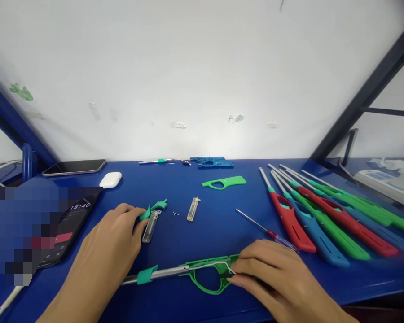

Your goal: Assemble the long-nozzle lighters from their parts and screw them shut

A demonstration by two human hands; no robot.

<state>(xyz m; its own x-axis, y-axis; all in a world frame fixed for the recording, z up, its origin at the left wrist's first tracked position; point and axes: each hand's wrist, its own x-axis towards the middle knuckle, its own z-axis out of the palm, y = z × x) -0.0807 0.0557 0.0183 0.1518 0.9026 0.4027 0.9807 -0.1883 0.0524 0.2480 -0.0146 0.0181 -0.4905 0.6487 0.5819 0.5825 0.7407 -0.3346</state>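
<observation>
My left hand [116, 242] pinches a small teal plastic trigger [145, 213]. Touching or close beside it are a transparent fuel tank [150, 228] and another teal piece [159, 205]. At the front edge, my right hand [272, 273] closes over the handle end of an opened green lighter shell half [207, 287]. Its thumb and fingertips are at a dark part and a white wire [212, 264] inside the shell; the palm hides the rest. A metal lighter tube [170, 272] with a teal collar [147, 275] extends left from the shell, passing behind my left wrist.
Screws [175, 214], another fuel tank [193, 209], a green shell half [224, 182] and a screwdriver [267, 231] lie mid-table. Several long lighters [323, 211] fan out at right. Blue shells [213, 162] and a tube [156, 161] lie by the wall; phones [74, 167] and a white case [111, 180] at left.
</observation>
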